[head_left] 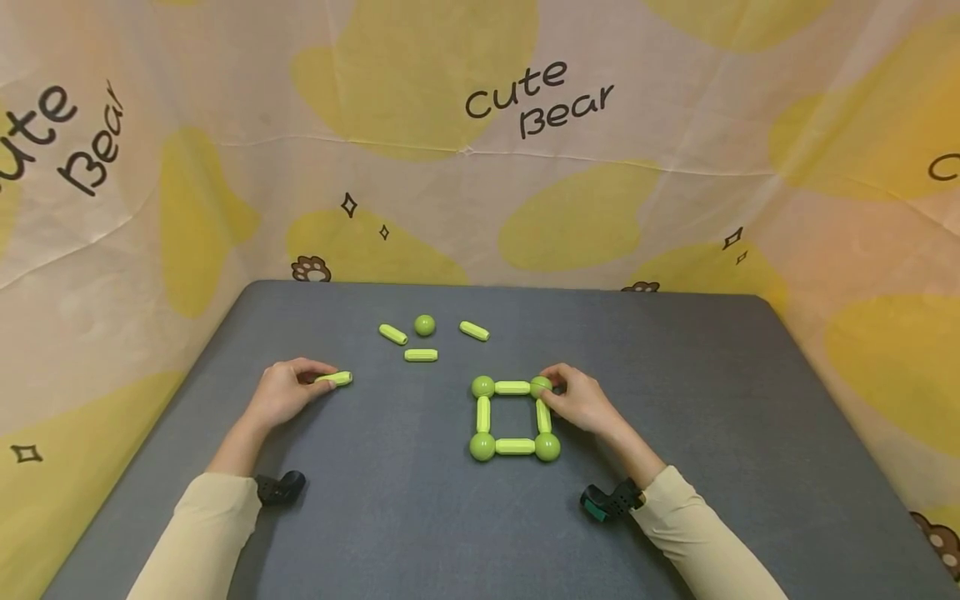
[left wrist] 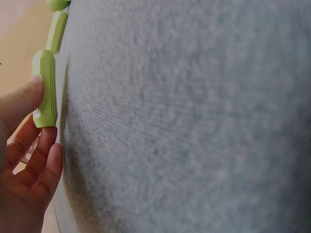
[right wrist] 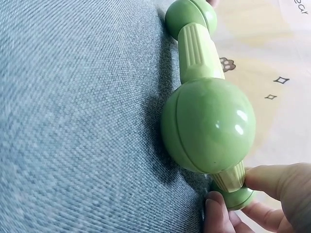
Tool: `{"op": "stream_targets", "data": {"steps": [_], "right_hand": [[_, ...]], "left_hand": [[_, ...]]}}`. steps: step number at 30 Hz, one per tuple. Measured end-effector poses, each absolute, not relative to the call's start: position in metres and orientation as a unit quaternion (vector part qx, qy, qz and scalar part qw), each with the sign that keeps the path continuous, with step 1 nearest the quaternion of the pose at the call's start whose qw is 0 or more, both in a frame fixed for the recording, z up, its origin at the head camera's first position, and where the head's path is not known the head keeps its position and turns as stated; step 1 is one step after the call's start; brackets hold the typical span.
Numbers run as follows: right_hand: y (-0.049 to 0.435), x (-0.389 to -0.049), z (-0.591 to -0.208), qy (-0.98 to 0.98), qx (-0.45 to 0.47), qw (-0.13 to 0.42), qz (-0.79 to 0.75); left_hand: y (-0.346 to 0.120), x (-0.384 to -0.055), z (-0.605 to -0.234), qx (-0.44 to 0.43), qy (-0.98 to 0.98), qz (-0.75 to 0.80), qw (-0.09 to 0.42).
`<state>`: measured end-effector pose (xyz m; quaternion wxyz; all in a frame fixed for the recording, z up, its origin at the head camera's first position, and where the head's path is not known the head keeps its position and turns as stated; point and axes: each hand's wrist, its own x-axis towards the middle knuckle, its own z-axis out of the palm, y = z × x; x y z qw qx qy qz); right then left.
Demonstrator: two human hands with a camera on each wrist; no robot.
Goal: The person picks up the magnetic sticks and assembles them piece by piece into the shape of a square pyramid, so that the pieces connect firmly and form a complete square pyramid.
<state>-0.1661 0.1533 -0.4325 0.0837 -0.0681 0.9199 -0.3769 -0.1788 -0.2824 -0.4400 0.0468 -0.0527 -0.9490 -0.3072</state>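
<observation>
My left hand (head_left: 283, 392) pinches a light green rod (left wrist: 45, 90) between thumb and fingers, at the left of the table in the head view. On the right, a square frame of light green rods (head_left: 514, 447) joined by green balls (head_left: 482, 447) lies flat. My right hand (head_left: 581, 400) holds the square's far right corner ball (right wrist: 237, 198) between thumb and fingers. In the right wrist view, the near right ball (right wrist: 209, 125) stands large in front and partly covers that corner.
Beyond the hands lie a loose green ball (head_left: 424, 325) and three loose rods, one left (head_left: 393, 334), one right (head_left: 474, 331) and one in front of the ball (head_left: 421, 355). The grey table (head_left: 375, 517) meets a patterned cloth wall (head_left: 420, 200).
</observation>
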Motion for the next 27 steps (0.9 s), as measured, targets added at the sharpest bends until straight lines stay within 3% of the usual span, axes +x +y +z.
{"op": "stream_targets", "data": {"steps": [27], "right_hand": [[0.154, -0.166, -0.433, 0.915, -0.076, 0.083, -0.386]], "left_hand": [[-0.218, -0.156, -0.409, -0.123, -0.92, -0.372, 0.012]]}}
